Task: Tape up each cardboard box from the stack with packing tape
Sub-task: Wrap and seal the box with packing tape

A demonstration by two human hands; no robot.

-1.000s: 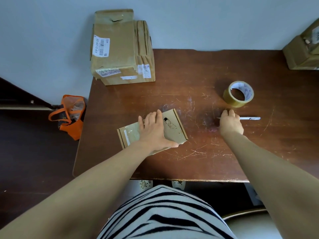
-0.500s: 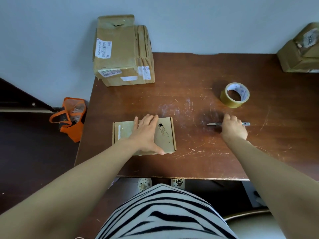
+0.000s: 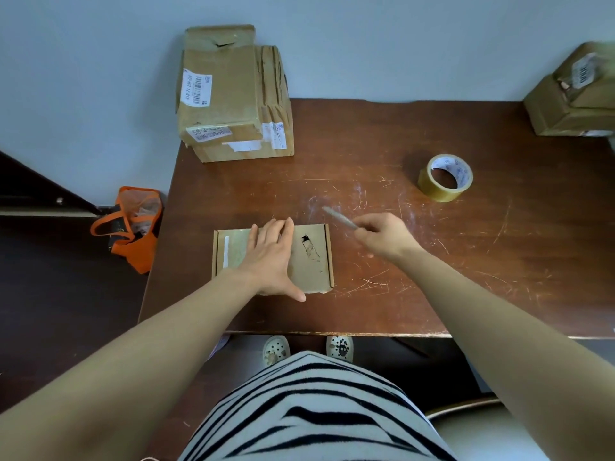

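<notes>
1. Fingers (image 3: 287, 229) of my left hand (image 3: 273, 261) lie straight, pressing flat on the small box (image 3: 314, 264). My right hand (image 3: 384, 236) is curled round a thin cutter (image 3: 336, 217), which is blurred and held clear of the surface.
2. Desk (image 3: 466, 277): brown and scratched, and it carries every item below.
3. Large box (image 3: 226, 94): worn and labelled, at the far left corner. Further boxes (image 3: 572, 108) sit at the far right corner, partly out of view.
4. Small box: lies flat near the front edge, left of centre. I cannot tell whether its seam is taped.
5. Tape roll (image 3: 445, 178): on the right half toward the far edge, well apart from both hands.
6. Judgement: the small box is being steadied for sealing. The next move calls for bringing the roll to it, and the right hand is occupied.
</notes>
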